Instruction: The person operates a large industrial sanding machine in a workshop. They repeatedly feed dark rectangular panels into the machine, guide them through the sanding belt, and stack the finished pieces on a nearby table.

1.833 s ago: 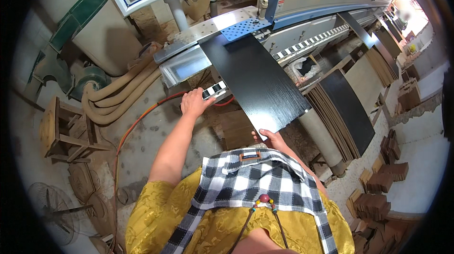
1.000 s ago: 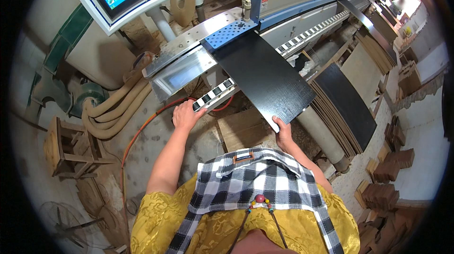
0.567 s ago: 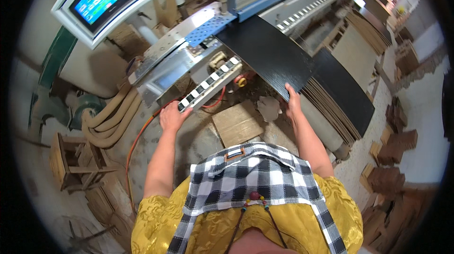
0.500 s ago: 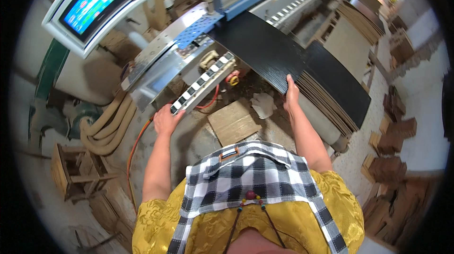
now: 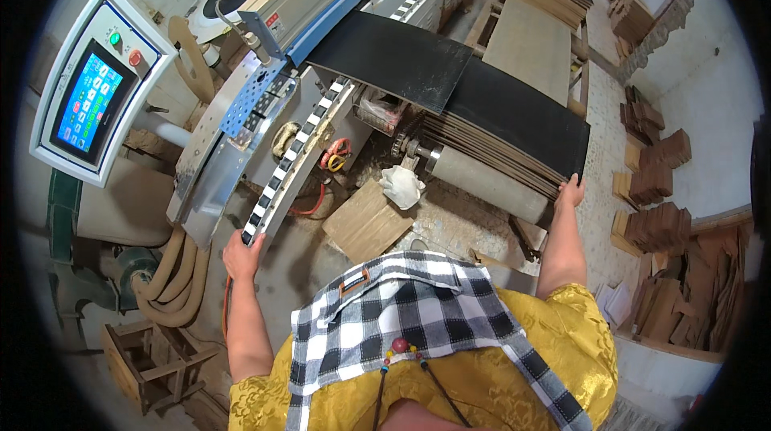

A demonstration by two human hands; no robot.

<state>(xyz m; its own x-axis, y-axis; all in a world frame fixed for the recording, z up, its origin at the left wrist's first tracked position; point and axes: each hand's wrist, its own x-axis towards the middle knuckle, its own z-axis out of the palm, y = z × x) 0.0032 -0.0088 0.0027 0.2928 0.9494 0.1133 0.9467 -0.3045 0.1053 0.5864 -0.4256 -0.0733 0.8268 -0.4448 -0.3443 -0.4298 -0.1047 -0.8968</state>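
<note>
My left hand (image 5: 243,255) is closed around the near end of a rail (image 5: 299,150) set with black and white rollers. At the right, my right hand (image 5: 571,192) grips the near right corner of the top black board (image 5: 522,114) on a stack of brown-edged boards. Another black board (image 5: 389,54) lies flat between the machine's blue-edged beam and that stack, crossing the rail's far end. Its right end meets or overlaps the stacked board; I cannot tell which. Neither hand touches it.
A control panel (image 5: 95,98) with a lit screen stands at left. Below the stack is a grey roller (image 5: 486,182). A wooden board (image 5: 368,222) and a crumpled white bag (image 5: 401,187) lie low between my arms. Hoses (image 5: 173,282) and a wooden stool (image 5: 157,363) sit lower left.
My right hand has left the black board at the machine and moved right, onto the corner of the stack's top board. My left hand stays on the rail's end. The view has shifted.
</note>
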